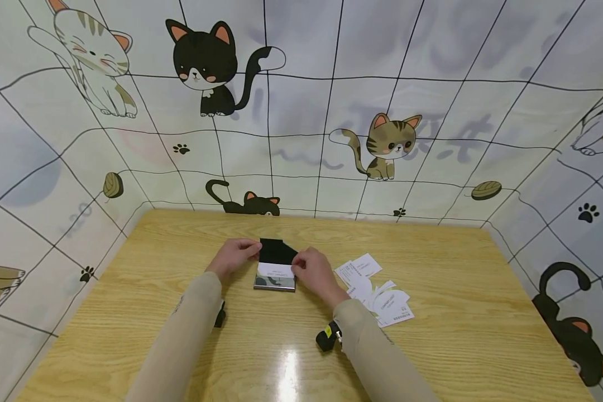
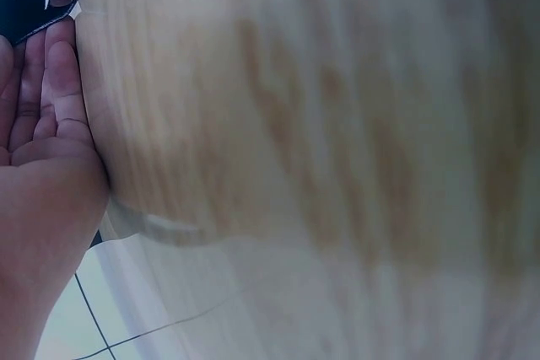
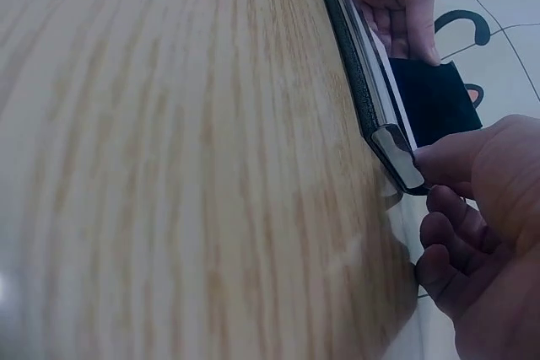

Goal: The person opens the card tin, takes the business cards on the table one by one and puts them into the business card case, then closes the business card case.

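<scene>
Left hand (image 1: 235, 257) pinches the black flap (image 1: 273, 250) of the card case (image 1: 274, 283); right hand (image 1: 316, 272), fingers curled, nips its right side: probably light, stiff, slick; edges hold best!

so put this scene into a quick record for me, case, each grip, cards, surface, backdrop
card case: open, black flap on its far side
in case: white card showing
left grip: pinches the flap's left edge
right grip: holds the case's right side
loose cards: overlapping spread, right of the case
surface: wood-grain table
backdrop: cat-print wall
</scene>
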The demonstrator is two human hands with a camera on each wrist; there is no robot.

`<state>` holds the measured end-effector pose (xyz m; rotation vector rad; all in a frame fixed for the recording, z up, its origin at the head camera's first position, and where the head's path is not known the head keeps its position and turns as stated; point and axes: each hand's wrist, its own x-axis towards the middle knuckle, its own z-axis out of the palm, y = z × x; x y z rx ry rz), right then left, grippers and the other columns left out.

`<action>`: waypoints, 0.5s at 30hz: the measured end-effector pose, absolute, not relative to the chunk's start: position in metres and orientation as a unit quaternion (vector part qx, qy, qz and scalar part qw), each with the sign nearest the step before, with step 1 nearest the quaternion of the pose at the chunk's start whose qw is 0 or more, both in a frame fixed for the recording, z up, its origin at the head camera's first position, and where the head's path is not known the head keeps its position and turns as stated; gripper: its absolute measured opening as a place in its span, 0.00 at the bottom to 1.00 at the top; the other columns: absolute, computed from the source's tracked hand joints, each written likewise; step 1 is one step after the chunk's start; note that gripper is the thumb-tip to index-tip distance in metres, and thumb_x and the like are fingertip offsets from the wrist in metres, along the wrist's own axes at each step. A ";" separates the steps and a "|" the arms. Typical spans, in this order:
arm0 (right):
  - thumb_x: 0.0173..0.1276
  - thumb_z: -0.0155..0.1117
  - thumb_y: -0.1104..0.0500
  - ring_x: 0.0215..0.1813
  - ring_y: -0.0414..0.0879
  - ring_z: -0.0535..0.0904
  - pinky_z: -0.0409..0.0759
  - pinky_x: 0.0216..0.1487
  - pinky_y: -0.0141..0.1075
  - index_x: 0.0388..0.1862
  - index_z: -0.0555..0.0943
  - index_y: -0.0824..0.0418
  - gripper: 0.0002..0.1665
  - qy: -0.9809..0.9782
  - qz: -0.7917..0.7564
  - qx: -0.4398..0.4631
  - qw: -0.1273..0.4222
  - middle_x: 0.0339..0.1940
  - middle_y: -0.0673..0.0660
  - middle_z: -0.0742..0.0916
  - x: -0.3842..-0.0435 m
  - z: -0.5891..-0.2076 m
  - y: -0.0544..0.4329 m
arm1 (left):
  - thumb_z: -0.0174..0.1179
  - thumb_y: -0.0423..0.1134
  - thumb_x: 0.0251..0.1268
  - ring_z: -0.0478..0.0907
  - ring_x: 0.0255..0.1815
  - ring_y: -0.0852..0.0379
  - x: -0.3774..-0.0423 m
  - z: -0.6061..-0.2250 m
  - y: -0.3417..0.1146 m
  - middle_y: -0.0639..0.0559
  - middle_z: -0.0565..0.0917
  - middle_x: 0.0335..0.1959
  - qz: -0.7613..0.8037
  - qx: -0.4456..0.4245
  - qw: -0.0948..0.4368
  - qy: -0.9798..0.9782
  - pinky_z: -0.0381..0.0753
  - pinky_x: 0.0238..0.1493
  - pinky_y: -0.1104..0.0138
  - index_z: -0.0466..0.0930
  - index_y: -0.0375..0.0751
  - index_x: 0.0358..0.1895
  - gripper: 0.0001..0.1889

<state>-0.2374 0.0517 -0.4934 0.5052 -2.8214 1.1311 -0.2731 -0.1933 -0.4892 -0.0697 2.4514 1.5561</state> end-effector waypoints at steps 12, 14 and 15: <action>0.67 0.69 0.65 0.33 0.44 0.73 0.75 0.37 0.36 0.31 0.89 0.60 0.05 -0.923 0.335 0.187 0.033 0.29 0.51 0.80 -0.236 -0.493 0.050 | 0.62 0.45 0.77 0.84 0.44 0.55 -0.273 -0.490 -0.193 0.49 0.89 0.40 0.538 -0.024 0.121 0.834 0.78 0.62 0.56 0.88 0.36 0.54 0.16; 0.67 0.69 0.65 0.33 0.44 0.73 0.75 0.37 0.36 0.31 0.89 0.60 0.05 -0.922 0.338 0.189 0.030 0.29 0.51 0.80 -0.236 -0.493 0.050 | 0.62 0.45 0.77 0.84 0.44 0.54 -0.273 -0.490 -0.193 0.48 0.89 0.40 0.539 -0.024 0.121 0.833 0.78 0.62 0.55 0.88 0.36 0.54 0.16; 0.68 0.69 0.65 0.34 0.44 0.73 0.75 0.37 0.36 0.31 0.89 0.60 0.05 -0.921 0.340 0.189 0.028 0.30 0.51 0.80 -0.235 -0.493 0.050 | 0.61 0.45 0.77 0.84 0.45 0.54 -0.273 -0.491 -0.193 0.48 0.89 0.41 0.539 -0.024 0.121 0.833 0.77 0.63 0.55 0.88 0.36 0.54 0.16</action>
